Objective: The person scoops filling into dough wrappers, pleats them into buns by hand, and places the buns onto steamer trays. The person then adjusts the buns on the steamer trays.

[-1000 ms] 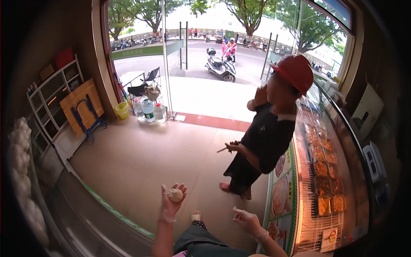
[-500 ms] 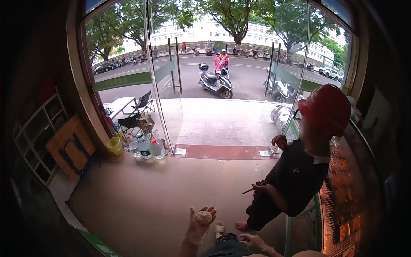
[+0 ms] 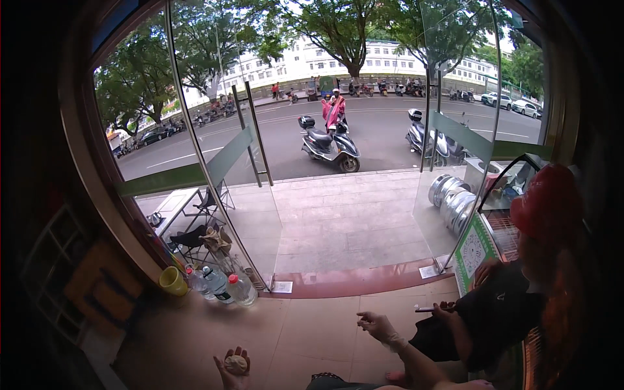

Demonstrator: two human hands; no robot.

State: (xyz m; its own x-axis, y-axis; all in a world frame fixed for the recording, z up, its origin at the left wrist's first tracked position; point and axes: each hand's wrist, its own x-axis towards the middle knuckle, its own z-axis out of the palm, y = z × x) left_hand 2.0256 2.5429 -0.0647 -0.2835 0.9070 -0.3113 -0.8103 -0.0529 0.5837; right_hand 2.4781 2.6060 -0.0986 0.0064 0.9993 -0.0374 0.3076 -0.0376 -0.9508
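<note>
On the upturned palm of my gloved left hand [image 3: 229, 372], low in the picture, rests a pale pleated bun [image 3: 236, 364], with the fingers cupped around it. My gloved right hand [image 3: 381, 330] is raised farther forward with fingers loosely bent and apart and nothing visible in them. Just to its right stands a person in a red cap [image 3: 545, 208] and dark top, holding a small thin object [image 3: 434, 309] that I cannot make out.
Glass doors [image 3: 448, 133] frame a paved step [image 3: 338, 221] and a street with scooters [image 3: 328, 146] and a person in pink [image 3: 335, 112]. Water jugs [image 3: 242, 292], a yellow bucket [image 3: 172, 281] and folding chairs [image 3: 188, 237] are at left, metal rolls [image 3: 455, 208] at right.
The view has tilted up toward the street. My right hand has risen and reached forward. My left hand, still holding the bun, sits lower and farther left in the picture.
</note>
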